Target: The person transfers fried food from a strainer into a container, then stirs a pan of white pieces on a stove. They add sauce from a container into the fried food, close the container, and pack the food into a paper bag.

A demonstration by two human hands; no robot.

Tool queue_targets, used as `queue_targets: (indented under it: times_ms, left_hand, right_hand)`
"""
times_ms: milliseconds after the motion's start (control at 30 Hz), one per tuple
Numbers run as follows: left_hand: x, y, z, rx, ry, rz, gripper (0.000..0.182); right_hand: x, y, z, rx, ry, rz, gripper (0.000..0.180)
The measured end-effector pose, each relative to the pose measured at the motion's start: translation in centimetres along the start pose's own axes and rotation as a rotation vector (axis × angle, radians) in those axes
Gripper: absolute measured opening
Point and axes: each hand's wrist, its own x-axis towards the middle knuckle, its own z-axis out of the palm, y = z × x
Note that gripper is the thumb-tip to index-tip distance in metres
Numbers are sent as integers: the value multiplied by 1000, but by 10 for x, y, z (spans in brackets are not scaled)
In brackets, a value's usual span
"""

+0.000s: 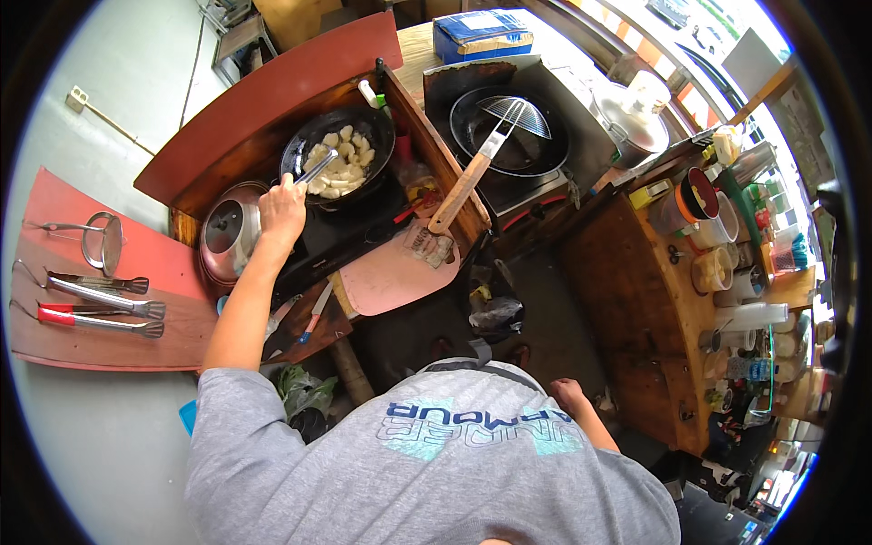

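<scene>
My left hand (283, 208) is closed around the handle of a metal utensil (317, 167), seemingly tongs, whose far end reaches over pale chunks of food (347, 160) in a black wok (381, 129). The wok stands on a black stove (327, 238). Just left of my hand sits a round pot with a glass lid (227, 221). My right hand (567, 394) hangs low beside my body, away from the stove; whether its fingers are closed cannot be told. A wire strainer with a wooden handle (463, 191) lies across a second wok (562, 146) and reaches over the wooden partition.
A pink cutting board (388, 279) lies at the stove's near edge, with a knife (317, 310) to its left. Several tongs (109, 300) and a small sieve (103, 244) hang at the left. A wooden counter (671, 320) with tubs and cups stands at the right.
</scene>
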Motion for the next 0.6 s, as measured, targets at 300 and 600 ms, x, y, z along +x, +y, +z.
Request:
queue_targets:
  times_ms: [300, 600]
  left_hand:
    - [8, -46, -19, -279, -27, -416, 28]
    - [-14, -11, -14, -171, -83, -183, 28]
  right_hand:
    - [-17, -2, 7, -24, 37, -15, 23]
    - [-15, 7, 3, -264, -92, -51, 26]
